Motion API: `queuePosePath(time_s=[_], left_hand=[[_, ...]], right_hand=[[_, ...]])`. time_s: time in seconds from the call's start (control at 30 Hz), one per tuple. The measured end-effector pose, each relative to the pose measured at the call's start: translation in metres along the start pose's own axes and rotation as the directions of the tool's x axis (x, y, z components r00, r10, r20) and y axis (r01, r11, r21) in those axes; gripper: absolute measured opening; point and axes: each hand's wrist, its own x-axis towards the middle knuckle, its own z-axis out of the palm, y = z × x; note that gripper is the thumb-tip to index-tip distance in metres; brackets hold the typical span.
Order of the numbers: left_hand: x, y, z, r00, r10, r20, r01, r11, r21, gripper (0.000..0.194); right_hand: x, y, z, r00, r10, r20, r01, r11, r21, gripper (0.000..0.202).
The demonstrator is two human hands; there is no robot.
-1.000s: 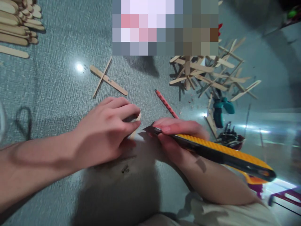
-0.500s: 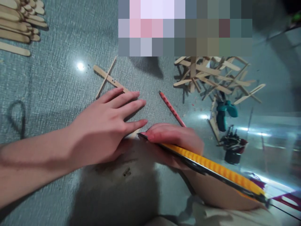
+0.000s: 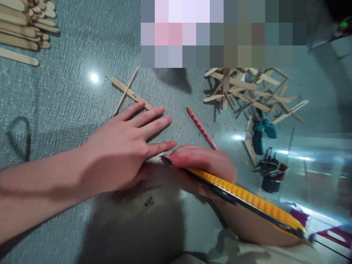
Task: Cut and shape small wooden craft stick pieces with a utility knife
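Note:
My left hand (image 3: 121,150) lies flat with its fingers spread, pressing down on a wooden craft stick (image 3: 157,158) that is mostly hidden beneath it. My right hand (image 3: 205,161) is closed round a yellow and black utility knife (image 3: 244,195). The knife's blade tip meets the stick's visible end beside my left thumb or nearest finger. Just past my left fingertips, a notched craft stick (image 3: 118,83) is crossed by a thin wooden strip (image 3: 131,83).
A pink pencil (image 3: 202,128) lies beyond my right hand. Several joined craft sticks (image 3: 247,86) form a lattice at the back right, near teal-handled pliers (image 3: 258,135) and a dark pot of tools (image 3: 272,179). Loose craft sticks (image 3: 19,31) are stacked at the far left.
The knife and my right hand have shifted very slightly left, with the blade still at the stick's end. My left hand stays in place; the whole view has drifted a little.

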Motion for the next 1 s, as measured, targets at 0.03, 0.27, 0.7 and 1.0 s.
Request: queuePosePath(time_s=[0.03, 0.27, 0.7, 1.0], left_hand=[[0.000, 0.000, 0.000, 1.000, 0.000, 0.004, 0.000, 1.000, 0.002, 0.053], [0.000, 0.000, -0.002, 1.000, 0.000, 0.017, 0.000, 1.000, 0.009, 0.053], [0.000, 0.001, -0.003, 1.000, 0.007, 0.018, -0.006, 1.000, -0.026, 0.052], [0.002, 0.001, -0.004, 1.000, -0.001, 0.021, 0.002, 1.000, -0.030, 0.055]], right_hand=[[-0.001, 0.000, 0.000, 1.000, -0.001, -0.006, 0.001, 1.000, 0.009, 0.043], [-0.001, 0.000, 0.001, 1.000, -0.007, -0.001, 0.007, 0.999, 0.035, 0.038], [0.000, -0.004, -0.008, 0.993, -0.018, 0.115, 0.021, 0.999, -0.028, 0.023], [0.004, -0.005, -0.011, 0.990, -0.003, 0.142, 0.008, 0.999, -0.033, 0.019]])
